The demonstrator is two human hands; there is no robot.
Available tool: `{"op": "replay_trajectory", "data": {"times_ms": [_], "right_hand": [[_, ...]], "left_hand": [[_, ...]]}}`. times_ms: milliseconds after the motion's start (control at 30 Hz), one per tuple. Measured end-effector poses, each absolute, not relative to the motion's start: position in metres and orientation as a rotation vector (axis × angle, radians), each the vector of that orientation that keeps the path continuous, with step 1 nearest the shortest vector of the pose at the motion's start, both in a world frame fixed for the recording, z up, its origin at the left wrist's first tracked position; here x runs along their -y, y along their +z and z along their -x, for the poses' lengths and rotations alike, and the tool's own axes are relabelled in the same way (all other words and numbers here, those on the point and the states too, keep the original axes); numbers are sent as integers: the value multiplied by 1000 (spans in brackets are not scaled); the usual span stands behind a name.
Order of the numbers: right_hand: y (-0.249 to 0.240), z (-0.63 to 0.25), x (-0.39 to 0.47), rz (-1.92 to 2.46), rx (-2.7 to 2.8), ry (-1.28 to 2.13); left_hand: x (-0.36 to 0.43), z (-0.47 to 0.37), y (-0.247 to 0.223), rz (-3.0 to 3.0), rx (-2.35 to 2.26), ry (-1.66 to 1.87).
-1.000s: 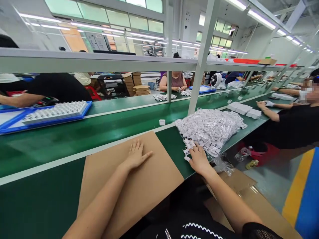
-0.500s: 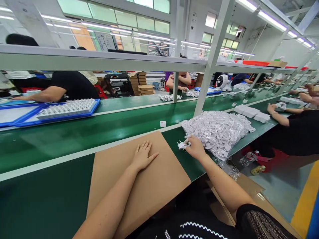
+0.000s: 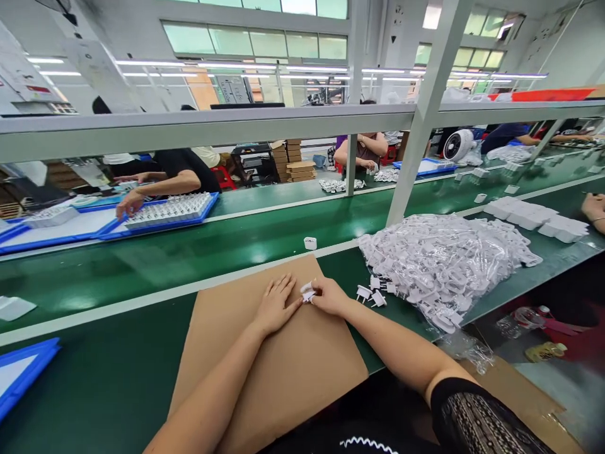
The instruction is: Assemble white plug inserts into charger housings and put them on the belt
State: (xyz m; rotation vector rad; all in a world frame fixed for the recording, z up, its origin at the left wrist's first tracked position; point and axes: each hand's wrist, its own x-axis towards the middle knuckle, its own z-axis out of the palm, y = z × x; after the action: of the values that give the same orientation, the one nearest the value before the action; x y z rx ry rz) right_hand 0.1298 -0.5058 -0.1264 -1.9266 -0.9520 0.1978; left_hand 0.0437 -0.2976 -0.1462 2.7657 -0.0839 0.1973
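Note:
My left hand (image 3: 276, 306) lies flat on a sheet of brown cardboard (image 3: 265, 384), fingers stretched out and its thumb tip close to my right fingertips. My right hand (image 3: 331, 296) is over the cardboard's far right part, pinching a small white plug part (image 3: 308, 295); white covering shows on a fingertip. Just right of the cardboard, several loose white plug parts (image 3: 377, 297) with prongs lie on the green table. Beyond them spreads a large heap of white plug parts (image 3: 444, 258) in clear plastic.
A white piece (image 3: 310, 243) sits on the green belt (image 3: 255, 243) ahead. White boxes (image 3: 524, 214) stand at right. Blue-rimmed trays (image 3: 28, 372) are at left and across the belt, where a co-worker's hand (image 3: 131, 203) touches one. A metal post (image 3: 411, 164) rises behind the heap.
My right hand has moved left from beside the heap onto the cardboard, near my left hand. Loose plug parts now lie where it was. The view has turned left.

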Motion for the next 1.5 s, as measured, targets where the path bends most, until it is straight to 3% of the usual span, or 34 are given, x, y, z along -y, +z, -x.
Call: {"op": "replay_trajectory", "data": {"times_ms": [167,433,700,867,1033,1233,1400,1500], "right_hand": [[-135,-133,509,1963,1037,163],[-124,-133,516,1981,1081,55],[-127,-127,513,1847,1070,282],[-123,-138,508,1643,675,251],[-113,-152,510,1183,216,477],[-103,-145,510,998,223,775],[-98,-129,504,1047,201,732],[-95,-122,501,1198,250,613]], "left_hand": [[285,-62,-143,-2551,-22,203],[268,-172,-119,-2317,-438,400],[282,-223,-117,-2279,-532,403],[278,-186,-117,-2239,-432,424],[284,-99,-111,-2167,-109,343],[313,-22,-115,-2089,165,40],[329,-18,-137,-2151,-159,428],[330,-21,-138,-2060,-117,405]]}}
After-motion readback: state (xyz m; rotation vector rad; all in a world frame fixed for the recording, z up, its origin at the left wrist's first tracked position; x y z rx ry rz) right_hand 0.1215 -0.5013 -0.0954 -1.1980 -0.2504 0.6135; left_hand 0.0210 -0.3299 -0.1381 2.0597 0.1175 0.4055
